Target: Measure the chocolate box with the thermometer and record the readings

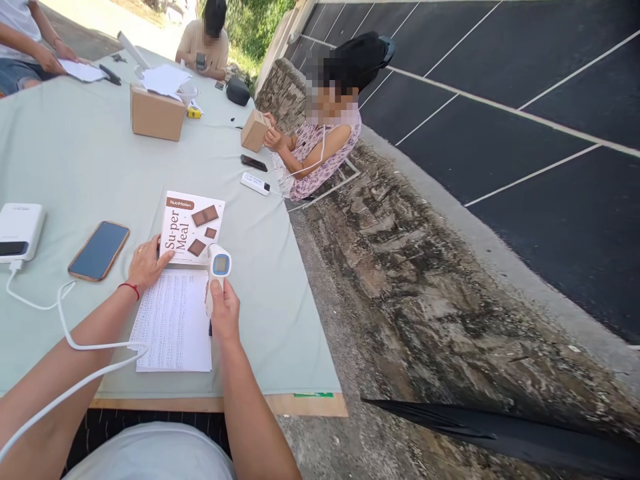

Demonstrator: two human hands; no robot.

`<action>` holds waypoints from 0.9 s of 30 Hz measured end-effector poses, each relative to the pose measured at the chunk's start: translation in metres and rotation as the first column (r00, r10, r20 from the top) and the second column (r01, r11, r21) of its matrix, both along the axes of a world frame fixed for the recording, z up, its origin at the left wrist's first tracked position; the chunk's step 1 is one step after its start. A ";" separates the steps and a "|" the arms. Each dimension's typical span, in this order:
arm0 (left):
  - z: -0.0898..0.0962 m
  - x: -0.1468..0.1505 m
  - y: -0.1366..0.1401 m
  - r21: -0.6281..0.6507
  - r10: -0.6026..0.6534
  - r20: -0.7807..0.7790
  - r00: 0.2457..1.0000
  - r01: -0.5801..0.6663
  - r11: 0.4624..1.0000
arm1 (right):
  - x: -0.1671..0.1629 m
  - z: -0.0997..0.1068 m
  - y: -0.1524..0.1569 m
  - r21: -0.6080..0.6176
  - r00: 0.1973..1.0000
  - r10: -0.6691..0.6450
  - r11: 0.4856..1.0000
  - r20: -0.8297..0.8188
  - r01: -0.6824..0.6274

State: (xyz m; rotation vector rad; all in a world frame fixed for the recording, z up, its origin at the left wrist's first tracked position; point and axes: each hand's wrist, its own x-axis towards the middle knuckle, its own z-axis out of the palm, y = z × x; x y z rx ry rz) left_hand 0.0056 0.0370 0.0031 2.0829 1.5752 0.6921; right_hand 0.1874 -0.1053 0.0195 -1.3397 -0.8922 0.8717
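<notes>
My left hand (149,262) grips the lower left edge of a white box (186,235) printed "Su-per Meal" with brown chocolate pieces, its thumb lying on the front. In my right hand (225,310) is a white infrared thermometer (220,263), held by its handle with the blue-rimmed screen towards me. The thermometer's head overlaps the box's lower right corner. Just below the box lies a stack of printed or written paper (174,327), and a dark object, mostly hidden, shows beside my right hand. A smartphone (99,251) rests left of my left hand.
A white power bank (21,230) with a looping white cable (107,346) is at the left; the cable crosses over my left forearm. A cardboard box (157,115) stands farther back. Around the cloth-covered table (90,167) sit other people, one holding a small carton (255,131). The table's edge is at right.
</notes>
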 end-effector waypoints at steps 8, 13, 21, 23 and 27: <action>-0.005 -0.003 0.000 0.030 0.028 0.032 0.999 -0.029 0.999 | 0.036 -0.019 0.006 -0.090 0.976 -0.187 0.976 0.115 0.198; -0.005 -0.002 -0.002 0.037 0.017 0.018 1.000 -0.017 0.999 | 0.076 -0.036 0.010 -0.289 0.827 -0.271 0.846 0.492 0.449; -0.006 -0.002 -0.002 0.065 -0.031 0.031 0.999 0.029 0.997 | 0.090 -0.052 0.004 -0.190 0.609 -0.188 0.844 0.770 0.501; -0.005 -0.002 -0.003 0.055 -0.041 0.019 0.999 0.040 0.998 | 0.085 -0.054 0.004 -0.103 0.591 -0.229 0.875 0.773 0.474; -0.003 -0.001 -0.004 0.040 -0.045 -0.003 0.999 0.045 0.998 | 0.065 -0.058 0.007 -0.098 0.735 -0.134 0.960 0.664 0.264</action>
